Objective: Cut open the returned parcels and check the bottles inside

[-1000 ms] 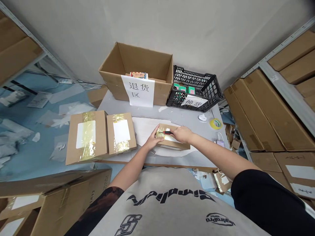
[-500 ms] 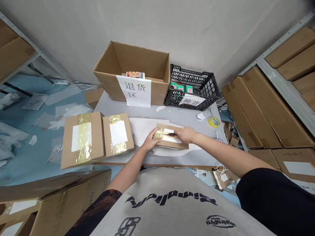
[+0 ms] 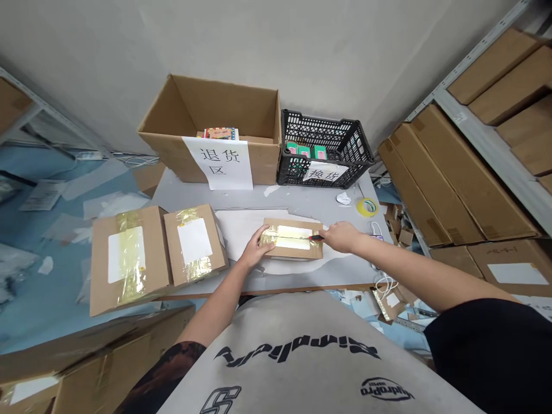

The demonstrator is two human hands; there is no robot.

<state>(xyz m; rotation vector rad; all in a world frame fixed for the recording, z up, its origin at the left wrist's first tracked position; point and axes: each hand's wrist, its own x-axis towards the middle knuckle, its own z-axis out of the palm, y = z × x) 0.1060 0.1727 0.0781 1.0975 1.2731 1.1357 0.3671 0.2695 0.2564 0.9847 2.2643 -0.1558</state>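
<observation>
On a grey surface (image 3: 302,201) in a storeroom, a taped carton (image 3: 293,244) lies on white paper (image 3: 241,230). Left of that carton sit two more taped cartons (image 3: 129,259). The left hand (image 3: 256,247) lies on the carton's taped top, its grip open. At the carton's right end, the right hand (image 3: 342,237) has its grip closed on a red-and-black cutter (image 3: 316,237), whose tip is at the tape. Further right of the carton lies a yellow tape roll (image 3: 367,207).

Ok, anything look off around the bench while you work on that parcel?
The blue floor left of the bench is strewn with torn white wrappers, which looks untidy. The taped carton under your left hand looks undamaged.
</observation>
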